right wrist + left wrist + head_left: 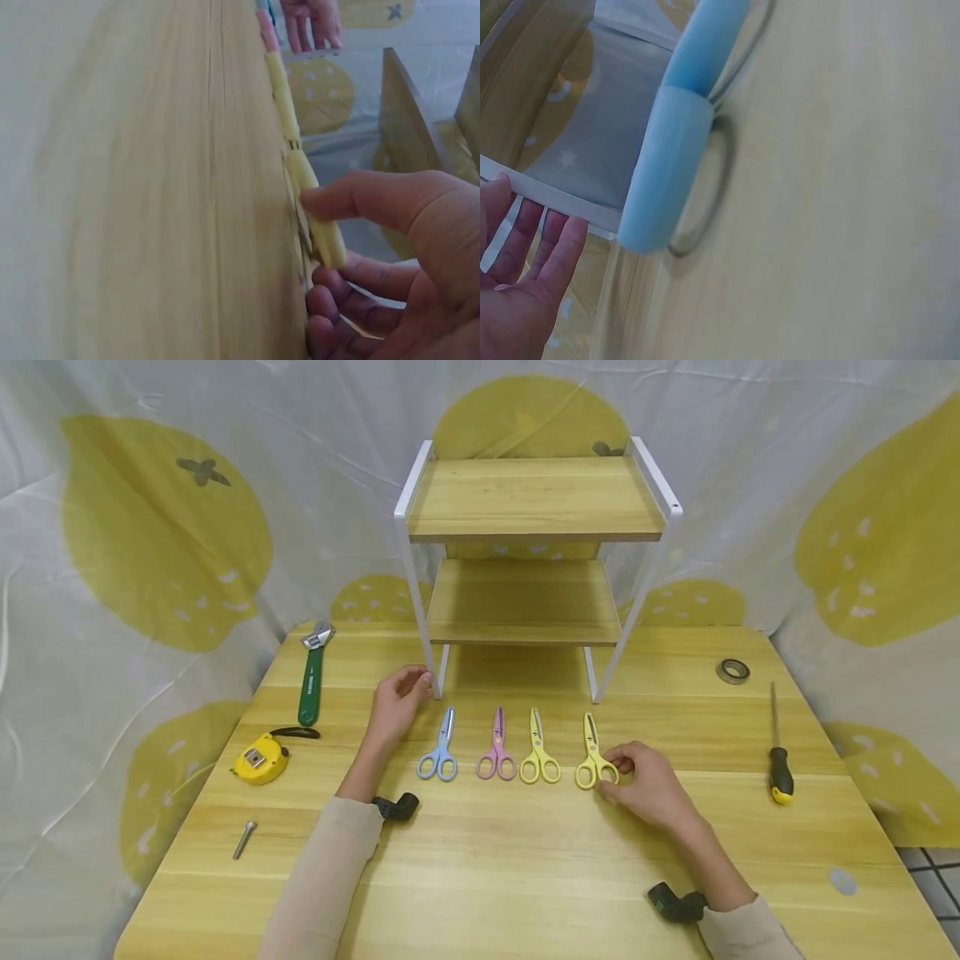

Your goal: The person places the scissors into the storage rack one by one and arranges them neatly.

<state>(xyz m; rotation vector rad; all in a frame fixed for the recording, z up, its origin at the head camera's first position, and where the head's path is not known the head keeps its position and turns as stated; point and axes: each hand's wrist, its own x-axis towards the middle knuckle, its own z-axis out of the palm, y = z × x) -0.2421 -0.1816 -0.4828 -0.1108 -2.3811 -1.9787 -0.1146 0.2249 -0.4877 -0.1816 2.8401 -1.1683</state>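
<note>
My left hand [397,703] is at the front left leg of a two-tier shelf [536,497] with wooden boards and a white frame. In the left wrist view its thumb lies over the white leg [562,199], with the fingers curled against the leg's other side. My right hand [647,783] pinches the handle of the rightmost yellow scissors [592,752], which lie on the table. To their left lie another yellow pair of scissors [536,739], pink scissors [498,737] and blue scissors [444,739], all with blades toward the shelf.
On the table's left are an adjustable wrench [311,685], a yellow tape measure [260,758] and a bolt [244,840]. A roll of tape [732,672], a screwdriver [780,768] and a grey disc [843,882] lie on the right. A lemon-print curtain [322,410] hangs behind.
</note>
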